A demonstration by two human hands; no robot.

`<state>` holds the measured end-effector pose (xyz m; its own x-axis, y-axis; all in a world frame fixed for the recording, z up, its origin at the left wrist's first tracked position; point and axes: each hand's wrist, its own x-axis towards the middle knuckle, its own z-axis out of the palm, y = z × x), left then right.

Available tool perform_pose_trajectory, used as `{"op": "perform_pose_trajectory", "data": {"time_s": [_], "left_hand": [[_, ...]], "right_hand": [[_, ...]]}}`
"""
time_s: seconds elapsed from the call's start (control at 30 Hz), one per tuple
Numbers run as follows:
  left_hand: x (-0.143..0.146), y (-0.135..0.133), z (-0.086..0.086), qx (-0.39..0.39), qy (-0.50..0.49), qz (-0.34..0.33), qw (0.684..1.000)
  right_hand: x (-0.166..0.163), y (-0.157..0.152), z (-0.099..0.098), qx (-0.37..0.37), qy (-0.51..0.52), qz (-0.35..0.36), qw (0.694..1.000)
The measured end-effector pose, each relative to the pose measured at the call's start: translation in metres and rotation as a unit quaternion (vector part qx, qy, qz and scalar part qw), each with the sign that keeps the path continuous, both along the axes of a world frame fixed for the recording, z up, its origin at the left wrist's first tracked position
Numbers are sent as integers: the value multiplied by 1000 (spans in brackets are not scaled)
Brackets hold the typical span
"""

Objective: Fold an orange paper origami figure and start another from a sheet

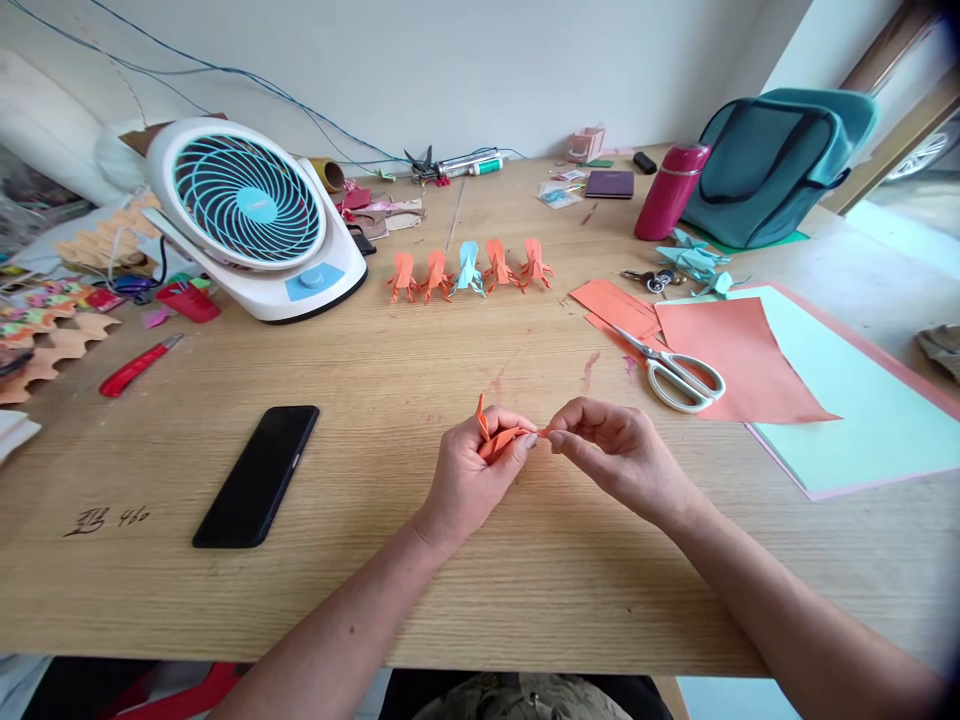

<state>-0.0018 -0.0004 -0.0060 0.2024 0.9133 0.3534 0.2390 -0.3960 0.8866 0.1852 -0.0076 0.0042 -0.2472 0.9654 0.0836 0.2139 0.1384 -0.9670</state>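
Observation:
A small orange folded paper piece (pixel 496 437) sits between both my hands, just above the wooden table (pixel 375 370). My left hand (pixel 472 470) is closed around its body, with one pointed flap sticking up. My right hand (pixel 611 450) pinches the piece's right tip between thumb and fingers. Farther back stands a row of finished paper figures (pixel 469 268), several orange and one light blue.
A black phone (pixel 257 473) lies at left, white-handled scissors (pixel 675 372) on orange paper sheets (pixel 720 360) and a pale green sheet (pixel 847 400) at right. A white fan (pixel 251 215), red knife (pixel 135 367), magenta bottle (pixel 670 190) and teal bag (pixel 780 160) stand behind.

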Motion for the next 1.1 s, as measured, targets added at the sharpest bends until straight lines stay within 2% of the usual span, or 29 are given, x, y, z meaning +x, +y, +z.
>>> {"op": "perform_pose_trajectory", "data": {"time_s": [0.17, 0.37, 0.6, 0.87, 1.1], "left_hand": [[1, -2, 3, -28, -25, -8, 999], [2, -3, 4, -76, -38, -24, 996], [1, -3, 5, -95, -40, -21, 994], [2, -4, 6, -109, -70, -47, 990], [3, -4, 6, -109, -66, -49, 991]], "right_hand": [[-2, 0, -5, 14, 15, -11, 1000], [-8, -4, -4, 103, 4, -50, 993], [-7, -5, -3, 182, -15, -35, 983], [-1, -1, -3, 309, -136, 10, 941], [4, 2, -1, 376, -206, 20, 903]]}}
